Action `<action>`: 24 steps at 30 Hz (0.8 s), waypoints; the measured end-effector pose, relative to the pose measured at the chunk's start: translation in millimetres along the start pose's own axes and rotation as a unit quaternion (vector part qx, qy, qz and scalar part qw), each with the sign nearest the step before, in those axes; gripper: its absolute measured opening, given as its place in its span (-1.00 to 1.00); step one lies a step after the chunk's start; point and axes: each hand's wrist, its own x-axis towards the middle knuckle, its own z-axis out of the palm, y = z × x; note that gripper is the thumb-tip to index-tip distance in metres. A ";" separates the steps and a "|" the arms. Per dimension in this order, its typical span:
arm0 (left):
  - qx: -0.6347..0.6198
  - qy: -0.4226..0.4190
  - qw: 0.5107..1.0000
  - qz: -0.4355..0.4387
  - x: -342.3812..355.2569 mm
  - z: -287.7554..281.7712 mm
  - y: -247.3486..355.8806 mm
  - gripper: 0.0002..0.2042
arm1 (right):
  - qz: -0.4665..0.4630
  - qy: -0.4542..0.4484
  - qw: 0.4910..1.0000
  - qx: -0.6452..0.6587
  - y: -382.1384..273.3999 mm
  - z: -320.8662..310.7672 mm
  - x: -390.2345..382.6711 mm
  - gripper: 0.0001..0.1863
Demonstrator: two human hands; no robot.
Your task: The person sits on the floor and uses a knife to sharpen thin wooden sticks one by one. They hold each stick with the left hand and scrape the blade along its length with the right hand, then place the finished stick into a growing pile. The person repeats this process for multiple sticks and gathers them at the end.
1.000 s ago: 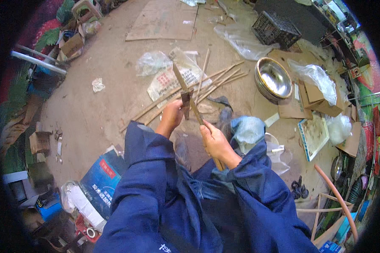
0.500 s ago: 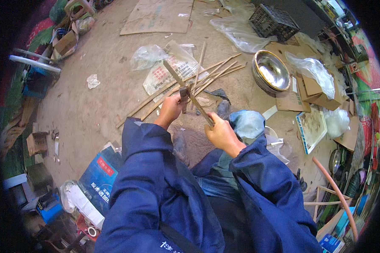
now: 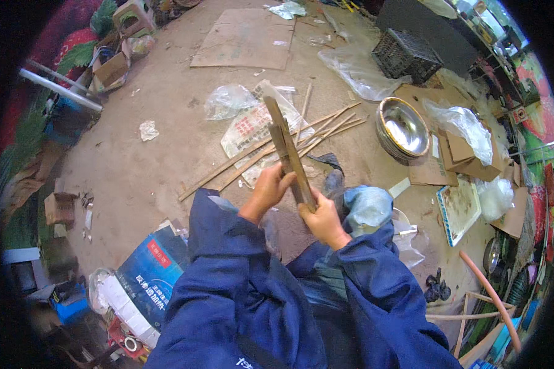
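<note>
Floor (image 3: pixel 132 184) below, curled hands (image 3: pixel 268 189) close

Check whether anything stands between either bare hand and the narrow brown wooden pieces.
Nothing visible does: the bare left hand grips the narrow brown wooden pieces from their left side, and the bare right hand holds near their lower end.

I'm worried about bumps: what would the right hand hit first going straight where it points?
Past the long brown wooden strip it's holding, probably the bare left hand, though depth is unclear.
</note>
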 end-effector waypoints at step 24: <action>-0.230 0.130 0.959 0.105 -25.3 19.6 168.2 -0.52 | 0.013 0.063 0.974 0.217 -101.8 -21.1 -5.2 -0.79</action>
